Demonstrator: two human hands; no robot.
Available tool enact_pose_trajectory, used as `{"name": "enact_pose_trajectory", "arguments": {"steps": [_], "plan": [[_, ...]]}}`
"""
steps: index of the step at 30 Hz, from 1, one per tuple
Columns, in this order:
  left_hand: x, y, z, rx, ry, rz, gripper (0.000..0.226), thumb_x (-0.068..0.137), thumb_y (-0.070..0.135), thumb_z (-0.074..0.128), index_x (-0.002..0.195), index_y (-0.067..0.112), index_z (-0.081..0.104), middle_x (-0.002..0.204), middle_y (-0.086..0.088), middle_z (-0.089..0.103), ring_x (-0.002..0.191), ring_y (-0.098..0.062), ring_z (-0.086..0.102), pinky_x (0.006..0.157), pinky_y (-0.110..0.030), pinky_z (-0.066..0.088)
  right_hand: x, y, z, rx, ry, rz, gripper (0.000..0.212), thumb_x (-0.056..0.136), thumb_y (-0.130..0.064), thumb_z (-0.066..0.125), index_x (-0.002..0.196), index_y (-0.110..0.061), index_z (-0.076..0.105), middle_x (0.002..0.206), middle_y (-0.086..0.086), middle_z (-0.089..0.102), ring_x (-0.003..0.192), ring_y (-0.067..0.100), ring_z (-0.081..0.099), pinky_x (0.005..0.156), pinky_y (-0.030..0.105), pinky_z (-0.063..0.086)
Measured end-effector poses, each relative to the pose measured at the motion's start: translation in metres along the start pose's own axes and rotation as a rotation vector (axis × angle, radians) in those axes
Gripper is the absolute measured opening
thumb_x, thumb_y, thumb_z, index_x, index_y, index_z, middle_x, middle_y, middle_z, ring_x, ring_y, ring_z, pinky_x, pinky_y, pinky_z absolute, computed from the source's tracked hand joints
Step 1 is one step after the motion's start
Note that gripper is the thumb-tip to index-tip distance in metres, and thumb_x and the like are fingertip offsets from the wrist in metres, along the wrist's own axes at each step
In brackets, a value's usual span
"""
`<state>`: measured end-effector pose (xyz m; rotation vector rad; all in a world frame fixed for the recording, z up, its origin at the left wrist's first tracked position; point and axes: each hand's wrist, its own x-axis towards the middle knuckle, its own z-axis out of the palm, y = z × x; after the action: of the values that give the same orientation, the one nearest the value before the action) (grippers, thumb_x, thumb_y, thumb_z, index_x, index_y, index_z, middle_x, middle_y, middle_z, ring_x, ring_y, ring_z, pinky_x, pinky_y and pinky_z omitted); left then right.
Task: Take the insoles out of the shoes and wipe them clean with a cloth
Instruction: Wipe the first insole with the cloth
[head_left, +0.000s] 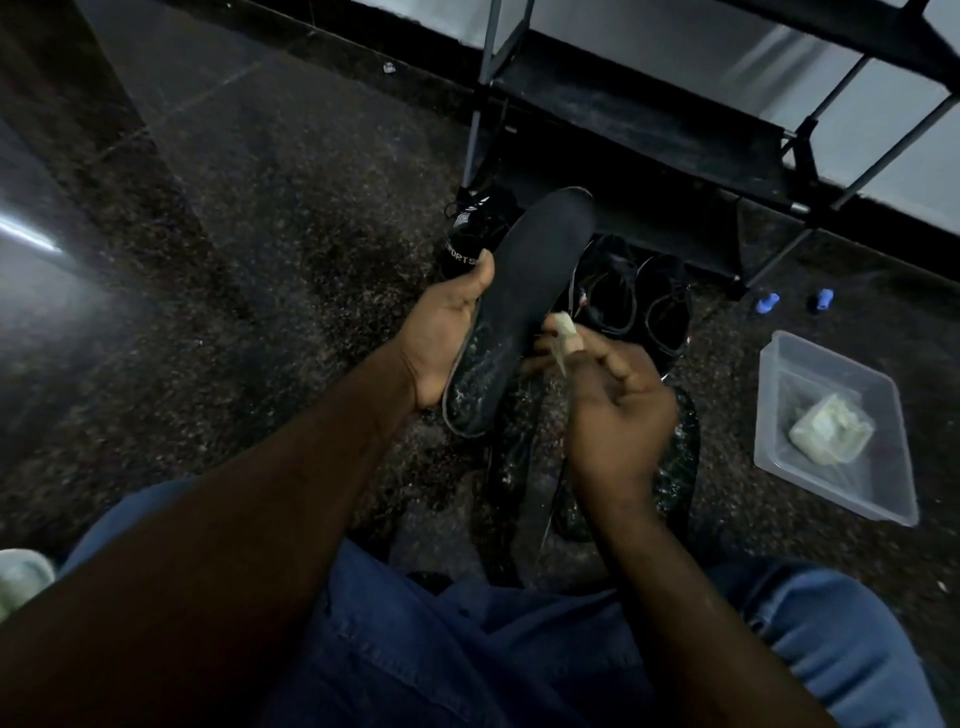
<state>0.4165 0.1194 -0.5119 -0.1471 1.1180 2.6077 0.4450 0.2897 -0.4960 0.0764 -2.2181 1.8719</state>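
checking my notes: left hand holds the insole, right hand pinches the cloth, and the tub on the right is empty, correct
Not quite. The tub is not empty: a pale wad lies in it, as the head view shows. The rest holds: the left hand holds the insole and the right hand pinches the cloth.

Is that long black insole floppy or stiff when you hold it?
Probably springy rather than floppy: the long black insole stands straight above the left hand without drooping. It looks thin, so likely light. Its lower end glistens, so maybe slippery.
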Motion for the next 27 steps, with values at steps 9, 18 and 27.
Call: {"name": "enact_pose_trajectory", "arguments": {"steps": [9,18,27], "plan": [[0.0,-0.006,0.002,-0.038,-0.029,-0.025,0.069,0.109,0.055,0.028,0.155,0.005,0.043,0.137,-0.019,0.063,0.122,-0.032,0.064,0.104,-0.044,0.053,-0.01,0.002,0.034,-0.449,-0.336,-0.296,0.033,0.09,-0.019,0.06,0.117,-0.019,0.078,0.087,0.006,0.064,0.088,0.027,0.061,0.081,0.043,0.053],[0.003,-0.011,0.012,-0.087,0.011,-0.039,0.08,0.106,0.063,0.028,0.146,-0.003,0.048,0.112,-0.022,0.063,0.099,-0.033,0.064,0.113,-0.06,0.041,-0.039,0.002,0.036,-0.497,-0.287,-0.307,0.044,0.091,-0.016,0.051,0.13,-0.016,0.071,0.094,0.001,0.059,0.095,0.024,0.054,0.087,0.039,0.048],[0.001,-0.006,0.007,-0.12,0.027,-0.026,0.08,0.106,0.063,0.03,0.141,-0.005,0.052,0.113,-0.023,0.063,0.102,-0.033,0.062,0.107,-0.055,0.05,-0.042,0.004,0.034,-0.586,-0.379,-0.385,0.056,0.087,-0.021,0.039,0.134,-0.017,0.069,0.092,0.004,0.055,0.094,0.027,0.053,0.077,0.046,0.052]]}}
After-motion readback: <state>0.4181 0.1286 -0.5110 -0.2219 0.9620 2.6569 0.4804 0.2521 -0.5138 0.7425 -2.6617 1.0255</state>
